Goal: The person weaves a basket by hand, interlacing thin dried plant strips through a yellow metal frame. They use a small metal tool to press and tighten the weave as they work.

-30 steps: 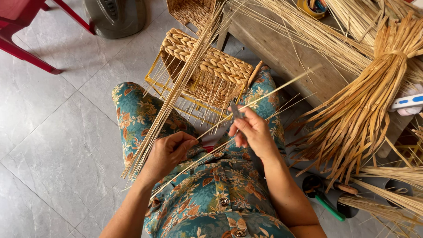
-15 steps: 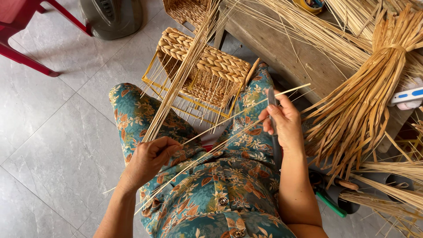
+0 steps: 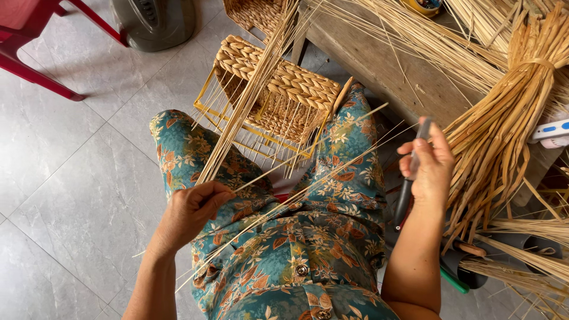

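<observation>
Grey floor tiles [image 3: 71,148]; left hand [image 3: 189,210] pinches reeds [image 3: 284,198]; right hand [image 3: 430,166] grips scissors [image 3: 406,195].

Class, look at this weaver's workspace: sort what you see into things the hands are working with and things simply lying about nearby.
In use:
- thin reed strands, pinched by the left hand
- dark-handled tool, gripped in the right hand
- half-woven basket on its yellow frame, by the knees

Lying about:
- tied straw bundle
- red chair
- grey fan base
- wooden bench
</observation>
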The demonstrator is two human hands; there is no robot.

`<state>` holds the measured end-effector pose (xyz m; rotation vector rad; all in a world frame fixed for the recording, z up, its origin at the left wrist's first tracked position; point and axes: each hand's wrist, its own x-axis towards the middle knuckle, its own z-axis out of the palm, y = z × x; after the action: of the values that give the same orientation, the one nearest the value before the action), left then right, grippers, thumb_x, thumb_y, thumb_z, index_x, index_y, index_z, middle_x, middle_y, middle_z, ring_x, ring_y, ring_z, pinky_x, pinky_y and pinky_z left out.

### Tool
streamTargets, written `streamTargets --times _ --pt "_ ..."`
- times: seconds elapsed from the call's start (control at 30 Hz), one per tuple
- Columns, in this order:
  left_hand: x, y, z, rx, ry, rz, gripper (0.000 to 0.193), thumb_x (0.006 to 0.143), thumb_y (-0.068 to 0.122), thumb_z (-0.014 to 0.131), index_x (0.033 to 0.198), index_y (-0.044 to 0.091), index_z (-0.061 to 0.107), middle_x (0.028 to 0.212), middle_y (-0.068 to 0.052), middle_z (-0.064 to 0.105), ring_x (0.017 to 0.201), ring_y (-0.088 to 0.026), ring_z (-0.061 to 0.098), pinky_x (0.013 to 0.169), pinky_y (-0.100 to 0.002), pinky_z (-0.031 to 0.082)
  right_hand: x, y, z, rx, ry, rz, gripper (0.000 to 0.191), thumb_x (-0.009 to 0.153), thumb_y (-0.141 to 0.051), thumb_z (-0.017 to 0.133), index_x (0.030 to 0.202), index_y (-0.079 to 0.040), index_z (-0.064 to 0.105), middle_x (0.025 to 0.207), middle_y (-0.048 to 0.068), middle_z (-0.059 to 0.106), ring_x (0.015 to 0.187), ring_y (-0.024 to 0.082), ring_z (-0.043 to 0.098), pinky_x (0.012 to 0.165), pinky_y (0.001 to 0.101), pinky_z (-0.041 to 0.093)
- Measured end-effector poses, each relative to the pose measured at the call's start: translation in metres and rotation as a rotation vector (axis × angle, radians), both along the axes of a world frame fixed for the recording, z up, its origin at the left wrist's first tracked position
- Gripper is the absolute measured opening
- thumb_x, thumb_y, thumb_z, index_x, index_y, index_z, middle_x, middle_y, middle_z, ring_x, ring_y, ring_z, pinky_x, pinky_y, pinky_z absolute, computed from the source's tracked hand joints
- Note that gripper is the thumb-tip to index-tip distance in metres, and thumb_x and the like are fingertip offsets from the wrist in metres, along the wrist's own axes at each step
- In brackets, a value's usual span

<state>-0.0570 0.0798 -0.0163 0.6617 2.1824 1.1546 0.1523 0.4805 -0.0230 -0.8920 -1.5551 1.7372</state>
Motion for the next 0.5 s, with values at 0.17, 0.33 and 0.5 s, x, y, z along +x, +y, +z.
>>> streamTargets --times 0.17,0.33,0.5 --pt "0.003 0.009 -0.001 0.120 -0.025 0.064 0.019 0.096 0.022 0.067 0.100 0.007 0.078 0.062 0.000 0.063 0.053 -0.006 0.056 0.047 -0.027 0.047 0.005 -0.010 0.014 -0.049 0.061 0.032 0.043 0.108 -0.009 0.055 0.151 -0.008 0.054 0.081 0.010 0.069 0.051 0.010 0.058 0.040 0.0230 0.043" --pt "0.013 0.039 -0.002 0.244 -0.091 0.035 0.019 0.098 0.020 0.066 0.103 0.005 0.076 0.065 0.002 0.064 0.057 -0.004 0.060 0.049 -0.025 0.049 -0.022 -0.074 0.018 -0.176 -0.018 0.504 0.051 0.105 -0.015 0.055 0.154 -0.010 0.048 0.073 0.007 0.070 0.047 0.005 0.055 0.040 0.0191 0.044" --pt "0.025 0.059 0.001 0.190 -0.135 -0.019 0.019 0.098 0.021 0.066 0.103 0.006 0.077 0.061 0.001 0.064 0.054 -0.005 0.057 0.048 -0.026 0.047 -0.052 -0.128 0.007 -0.187 -0.115 0.899 0.057 0.103 -0.011 0.052 0.157 -0.012 0.034 0.078 0.007 0.072 0.050 0.008 0.063 0.039 0.0195 0.046"
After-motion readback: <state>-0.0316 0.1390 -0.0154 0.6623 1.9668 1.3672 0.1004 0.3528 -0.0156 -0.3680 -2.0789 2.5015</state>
